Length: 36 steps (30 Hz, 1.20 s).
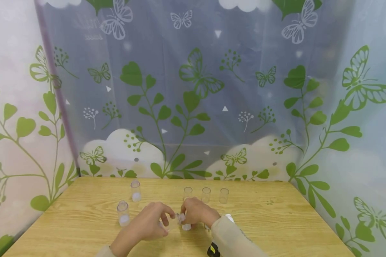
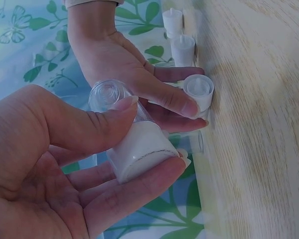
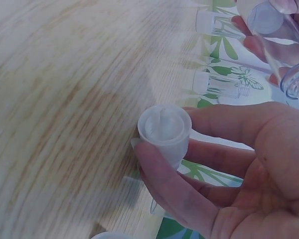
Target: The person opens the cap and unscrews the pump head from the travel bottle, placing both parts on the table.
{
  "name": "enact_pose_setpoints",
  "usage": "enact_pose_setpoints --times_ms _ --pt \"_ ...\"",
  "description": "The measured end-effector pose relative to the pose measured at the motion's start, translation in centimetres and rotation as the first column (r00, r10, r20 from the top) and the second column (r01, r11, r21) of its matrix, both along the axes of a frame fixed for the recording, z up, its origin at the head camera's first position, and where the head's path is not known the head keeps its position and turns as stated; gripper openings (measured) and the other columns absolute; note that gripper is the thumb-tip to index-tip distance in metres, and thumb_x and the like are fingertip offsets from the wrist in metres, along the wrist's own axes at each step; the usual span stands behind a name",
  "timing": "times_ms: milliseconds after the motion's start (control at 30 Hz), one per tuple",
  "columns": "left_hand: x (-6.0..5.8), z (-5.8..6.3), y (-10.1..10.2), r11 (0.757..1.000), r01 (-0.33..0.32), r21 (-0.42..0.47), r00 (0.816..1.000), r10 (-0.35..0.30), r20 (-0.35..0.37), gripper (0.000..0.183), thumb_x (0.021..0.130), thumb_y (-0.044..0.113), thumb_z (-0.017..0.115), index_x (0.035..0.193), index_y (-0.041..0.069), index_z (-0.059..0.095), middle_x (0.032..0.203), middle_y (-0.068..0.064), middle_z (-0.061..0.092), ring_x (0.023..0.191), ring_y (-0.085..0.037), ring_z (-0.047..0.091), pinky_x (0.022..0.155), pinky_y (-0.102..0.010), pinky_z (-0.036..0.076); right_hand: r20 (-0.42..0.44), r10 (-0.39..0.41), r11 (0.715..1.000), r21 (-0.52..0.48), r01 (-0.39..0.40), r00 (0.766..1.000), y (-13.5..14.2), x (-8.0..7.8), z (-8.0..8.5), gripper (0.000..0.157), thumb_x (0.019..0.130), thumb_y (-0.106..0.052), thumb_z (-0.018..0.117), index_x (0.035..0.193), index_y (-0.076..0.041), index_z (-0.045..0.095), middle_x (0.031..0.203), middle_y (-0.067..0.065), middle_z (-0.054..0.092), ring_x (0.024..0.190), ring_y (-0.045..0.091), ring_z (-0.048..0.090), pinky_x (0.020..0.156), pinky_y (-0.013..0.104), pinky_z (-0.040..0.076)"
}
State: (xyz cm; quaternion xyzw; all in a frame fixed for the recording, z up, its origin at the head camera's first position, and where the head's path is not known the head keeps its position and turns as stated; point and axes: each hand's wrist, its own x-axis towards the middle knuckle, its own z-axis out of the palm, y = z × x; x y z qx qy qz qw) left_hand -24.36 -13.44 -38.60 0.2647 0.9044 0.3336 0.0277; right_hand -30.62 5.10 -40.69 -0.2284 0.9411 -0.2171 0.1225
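Note:
My left hand holds a small clear bottle with a thick white base, tilted between thumb and fingers. Its open, clear neck points toward my right hand. With my right hand I pinch a white cap between thumb and fingers, low over the table. The cap's hollow side faces up and shows an inner ring. Bottle and cap are apart, and in the head view my fingers hide part of both.
On the left of the wooden table stand a near bottle and a far bottle, both white-based. Clear cylindrical covers line up behind my right hand. More white caps stand by it. A black object lies near my right sleeve.

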Motion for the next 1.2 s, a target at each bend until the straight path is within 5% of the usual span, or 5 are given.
enact_pose_setpoints --times_ms 1200 --pt "0.18 0.15 0.0 1.0 -0.004 0.014 1.0 0.004 0.021 0.038 0.064 -0.003 0.08 0.1 0.007 0.07 0.078 -0.003 0.069 0.059 -0.007 0.059 0.056 -0.024 0.051 0.01 0.005 0.999 0.032 -0.006 1.0 0.1 -0.44 0.01 0.025 0.078 -0.013 0.076 0.101 -0.008 0.069 0.1 0.008 0.07 0.055 0.018 0.067 0.059 0.022 0.053"
